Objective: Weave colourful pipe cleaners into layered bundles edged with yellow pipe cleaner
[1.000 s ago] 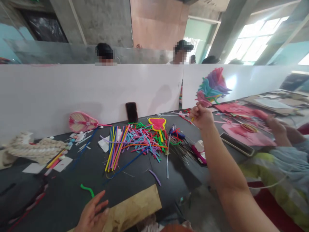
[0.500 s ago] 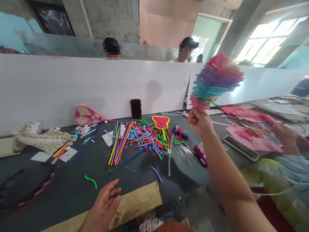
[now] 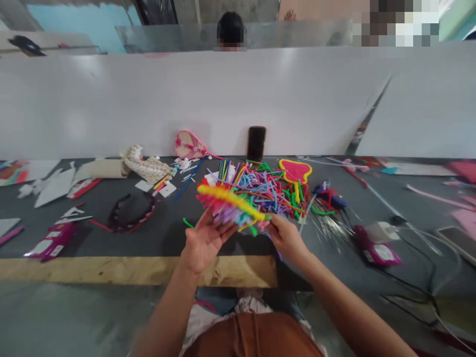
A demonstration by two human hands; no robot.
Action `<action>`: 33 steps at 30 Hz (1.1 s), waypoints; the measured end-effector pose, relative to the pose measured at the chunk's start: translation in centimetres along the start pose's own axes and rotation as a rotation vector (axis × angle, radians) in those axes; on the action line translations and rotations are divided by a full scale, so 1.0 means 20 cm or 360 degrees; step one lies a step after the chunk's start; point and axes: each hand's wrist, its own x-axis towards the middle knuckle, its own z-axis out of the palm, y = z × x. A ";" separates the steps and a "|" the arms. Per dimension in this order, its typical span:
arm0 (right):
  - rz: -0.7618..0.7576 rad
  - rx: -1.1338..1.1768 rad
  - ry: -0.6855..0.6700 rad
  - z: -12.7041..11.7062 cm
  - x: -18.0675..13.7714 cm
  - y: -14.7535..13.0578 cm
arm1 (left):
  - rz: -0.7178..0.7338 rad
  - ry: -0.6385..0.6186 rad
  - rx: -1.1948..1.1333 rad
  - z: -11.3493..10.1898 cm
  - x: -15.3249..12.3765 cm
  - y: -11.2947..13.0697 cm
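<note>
A pipe-cleaner fan [image 3: 232, 204], striped in pink, purple and blue with a fuzzy yellow edge, is held tilted above the table. Its narrow end is gripped by my right hand [image 3: 288, 235], with the fingers closed. My left hand [image 3: 206, 243] lies palm up under the fan's wide end, fingers apart; whether they touch it I cannot tell. Behind the fan spreads a heap of coloured pipe cleaners [image 3: 262, 183]. A pink heart-shaped piece with a yellow border and handle [image 3: 295, 171] rests on the heap's right side.
A phone [image 3: 256, 143] leans upright against the white partition [image 3: 230, 99]. Left stand a pink-rimmed fan [image 3: 189, 144], a braided beige piece [image 3: 147, 166] and a dark headband [image 3: 132, 213]. Thin wires [image 3: 329, 218], a purple packet [image 3: 377, 245] and cables lie right. Someone's head [image 3: 230, 29] shows beyond.
My right hand has brought the fan down and left, from raised at the right to low in front of me. My left hand has moved under it. The view has turned left.
</note>
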 end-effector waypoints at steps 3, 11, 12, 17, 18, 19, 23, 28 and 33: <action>-0.0213 -0.0306 -0.0166 0.00 -0.04 0.01 | -0.0082 0.0176 -0.0176 -0.12 -0.03 -0.02; -0.0344 -0.0633 -0.0335 -0.10 -0.09 0.02 | -0.0390 0.0367 -0.0130 -0.24 -0.01 0.01; -0.0272 -0.0593 -0.0349 -0.11 -0.10 0.02 | -0.0421 0.0405 -0.0032 -0.23 0.00 0.01; 0.0024 -0.0434 -0.0422 -0.16 -0.12 0.06 | -0.0440 0.0424 0.0190 -0.22 0.03 0.04; 0.0000 -0.0438 -0.0448 -0.16 -0.13 0.07 | -0.0436 0.0423 0.0214 -0.23 0.04 0.05; -0.0040 -0.0442 -0.0481 -0.17 -0.14 0.08 | -0.0444 0.0420 0.0242 -0.24 0.04 0.05; -0.0193 -0.0440 -0.0687 -0.19 -0.17 0.09 | -0.0555 0.0371 0.0358 -0.31 0.04 0.07; -0.0065 -0.0266 -0.0956 -0.24 -0.14 0.04 | -0.0730 0.0060 0.0379 -0.34 0.07 0.10; 0.0200 0.0149 -0.0501 -0.18 0.01 0.01 | -0.0950 -0.0440 0.0540 -0.27 0.17 0.10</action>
